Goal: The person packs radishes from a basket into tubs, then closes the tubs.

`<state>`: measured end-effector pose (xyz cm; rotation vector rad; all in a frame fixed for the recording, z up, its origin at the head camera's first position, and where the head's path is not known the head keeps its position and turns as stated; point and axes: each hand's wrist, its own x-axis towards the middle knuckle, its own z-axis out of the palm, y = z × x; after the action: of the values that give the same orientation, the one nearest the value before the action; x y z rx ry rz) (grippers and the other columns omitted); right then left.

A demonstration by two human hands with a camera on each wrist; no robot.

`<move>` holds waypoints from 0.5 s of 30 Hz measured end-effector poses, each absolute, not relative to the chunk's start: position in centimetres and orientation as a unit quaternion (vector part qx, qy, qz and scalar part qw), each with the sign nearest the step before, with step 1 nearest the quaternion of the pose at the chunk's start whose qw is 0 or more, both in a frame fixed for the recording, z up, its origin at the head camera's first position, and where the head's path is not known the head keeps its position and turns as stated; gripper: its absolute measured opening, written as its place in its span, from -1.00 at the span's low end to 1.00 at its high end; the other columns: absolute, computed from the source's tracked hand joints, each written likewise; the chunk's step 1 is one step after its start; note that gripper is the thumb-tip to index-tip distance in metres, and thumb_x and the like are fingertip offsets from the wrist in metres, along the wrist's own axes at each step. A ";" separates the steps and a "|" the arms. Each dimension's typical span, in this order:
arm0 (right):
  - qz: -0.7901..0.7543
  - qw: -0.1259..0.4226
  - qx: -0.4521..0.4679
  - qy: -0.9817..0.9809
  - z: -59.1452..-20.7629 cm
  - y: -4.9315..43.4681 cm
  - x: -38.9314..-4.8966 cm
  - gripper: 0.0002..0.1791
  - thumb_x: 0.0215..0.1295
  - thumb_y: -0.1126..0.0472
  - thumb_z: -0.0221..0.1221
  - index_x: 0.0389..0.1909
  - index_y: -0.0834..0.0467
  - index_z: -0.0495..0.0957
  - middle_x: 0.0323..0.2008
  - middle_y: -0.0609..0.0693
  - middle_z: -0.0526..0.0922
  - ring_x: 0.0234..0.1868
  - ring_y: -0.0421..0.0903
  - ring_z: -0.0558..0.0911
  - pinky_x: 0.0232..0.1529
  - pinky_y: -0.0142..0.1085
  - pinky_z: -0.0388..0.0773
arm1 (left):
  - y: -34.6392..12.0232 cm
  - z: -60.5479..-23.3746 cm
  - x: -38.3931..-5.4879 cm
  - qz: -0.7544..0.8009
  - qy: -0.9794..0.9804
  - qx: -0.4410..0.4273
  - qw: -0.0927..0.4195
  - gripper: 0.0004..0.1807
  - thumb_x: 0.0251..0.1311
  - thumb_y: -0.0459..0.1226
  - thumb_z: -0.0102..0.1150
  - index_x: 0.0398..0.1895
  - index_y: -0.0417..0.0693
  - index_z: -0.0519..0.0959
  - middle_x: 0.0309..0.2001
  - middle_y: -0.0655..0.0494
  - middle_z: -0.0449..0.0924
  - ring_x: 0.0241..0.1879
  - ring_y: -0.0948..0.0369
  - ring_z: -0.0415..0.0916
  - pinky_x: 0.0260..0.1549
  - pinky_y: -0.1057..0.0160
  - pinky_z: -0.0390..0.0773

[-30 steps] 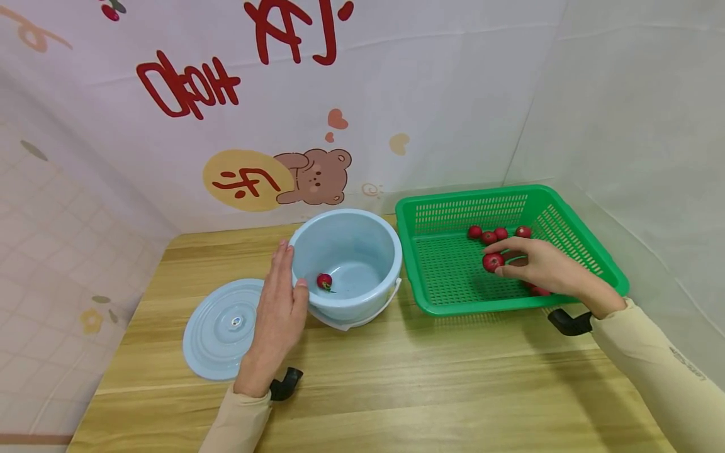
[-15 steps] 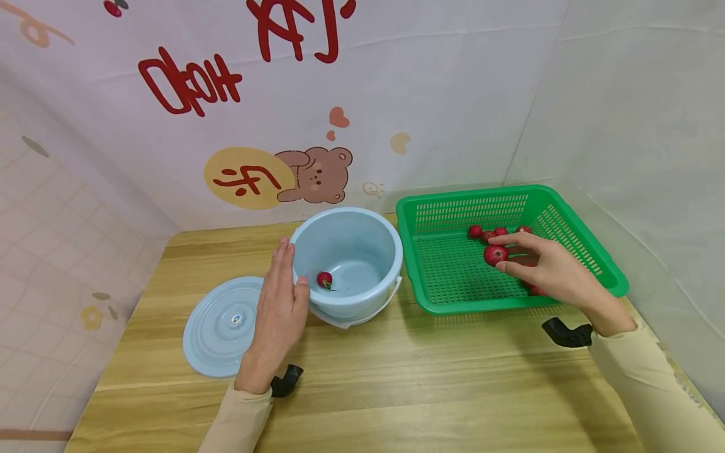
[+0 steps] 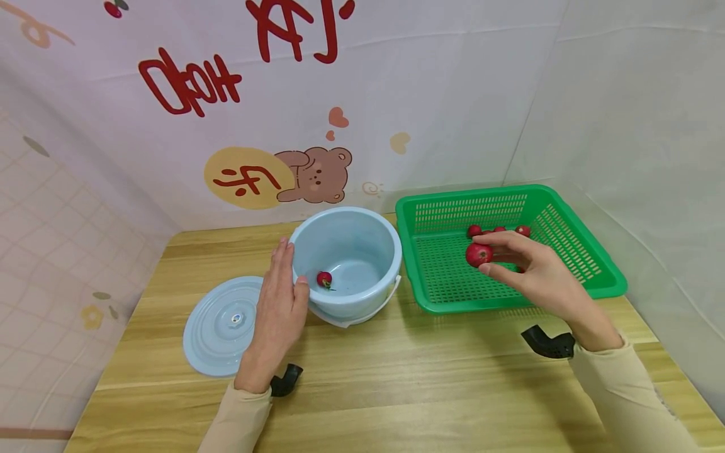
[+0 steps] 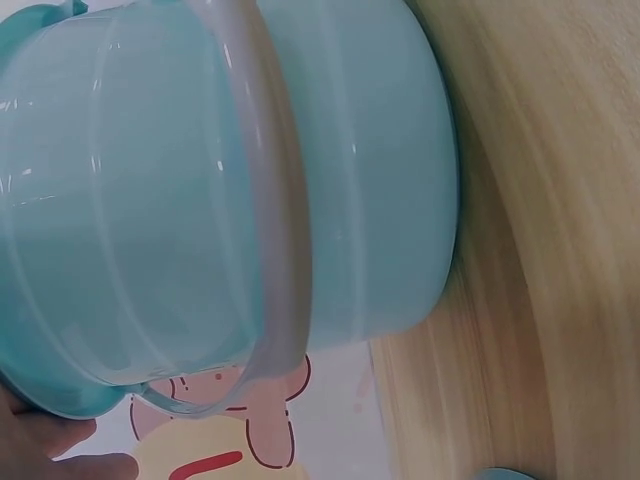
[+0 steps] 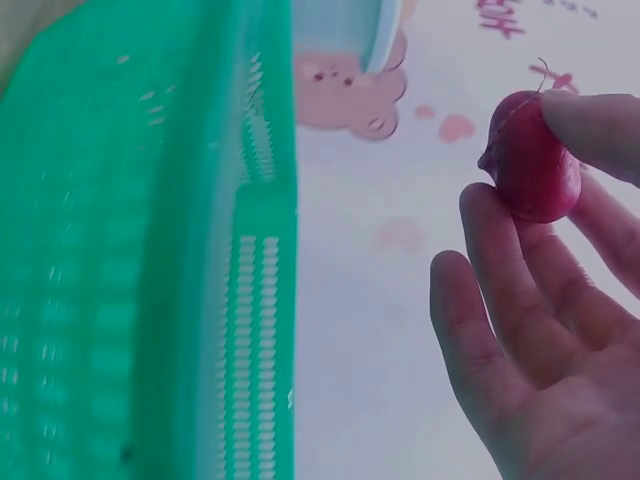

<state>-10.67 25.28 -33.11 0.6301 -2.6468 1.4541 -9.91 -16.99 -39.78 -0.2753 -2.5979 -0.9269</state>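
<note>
My right hand [image 3: 546, 277] pinches a small red radish [image 3: 479, 255] between thumb and fingers, above the green basket [image 3: 421, 286]. A thin root tail on this radish [image 5: 535, 160] shows in the right wrist view. With fingers straight, my left hand [image 3: 277, 314] rests against the left side of the light blue bucket [image 3: 348, 302], thumb at its rim. The left wrist view shows the bucket's wall [image 4: 150, 200] and its hanging handle [image 4: 275, 200] up close. Inside the bucket lies one radish [image 3: 324, 279] with a bit of green stem.
Several more radishes [image 3: 474, 231] lie toward the back of the basket, partly hidden by my right hand. A round blue lid [image 3: 218, 327] lies on the wooden table [image 3: 396, 390], left of the bucket. A printed white sheet [image 3: 453, 94] stands behind everything.
My right hand has lifted the radish in the basket and moved slightly left with it, toward the bucket. The left hand has stayed at the bucket.
</note>
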 end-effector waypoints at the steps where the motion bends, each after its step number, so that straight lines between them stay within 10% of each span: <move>1: 0.475 0.033 0.209 -0.854 -33.0 25.0 -10.6 -0.49 0.38 0.36 0.31 0.33 0.10 0.56 0.13 -0.05 0.58 0.06 -0.32 0.67 -0.02 -0.54 0.58 | -17.0 -39.7 -9.9 -0.328 -0.922 -0.098 0.183 -0.32 0.54 -0.19 -0.18 0.65 -0.18 0.05 0.68 0.04 -0.09 0.63 -0.07 -0.09 0.45 -0.37 0.07; 15: 0.526 0.070 0.291 -0.796 -31.4 20.9 -9.7 -0.46 0.29 0.53 0.29 0.29 0.20 0.58 0.18 0.09 0.55 0.03 -0.12 0.69 0.19 -0.41 0.54 | -17.1 -39.5 -9.8 -0.323 -0.926 -0.094 0.171 -0.30 0.54 -0.17 -0.19 0.66 -0.18 0.02 0.67 -0.01 -0.08 0.63 -0.03 -0.13 0.47 -0.34 0.03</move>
<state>-9.68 20.95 -31.41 0.8749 -2.3956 1.5816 -9.80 -17.05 -39.49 -0.2667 -2.6288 -0.9181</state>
